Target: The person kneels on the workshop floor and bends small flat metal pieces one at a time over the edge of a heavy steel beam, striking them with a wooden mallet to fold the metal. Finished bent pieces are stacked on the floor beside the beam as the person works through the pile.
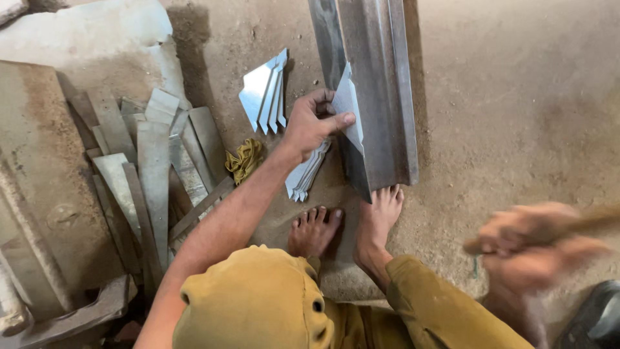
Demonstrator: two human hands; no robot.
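The fingers [336,119] of the left hand [310,126] are closed on a thin, pointy metal sheet [347,106], pressing it against a long steel bar [374,90] on the dirt floor [504,97]. The right hand [533,249] is a blur, wrapped around a stick-like handle [594,220]. More cut sheets [265,90] lie nearby. Scrap strips [152,168] and a yellow rag [244,158] sit to the left.

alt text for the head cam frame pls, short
Seen from above, a squatting person's left hand presses a cut sheet-metal piece against a long steel beam lying on a dirt floor. The right hand is motion-blurred, gripping a handle. Metal strips lie at left.
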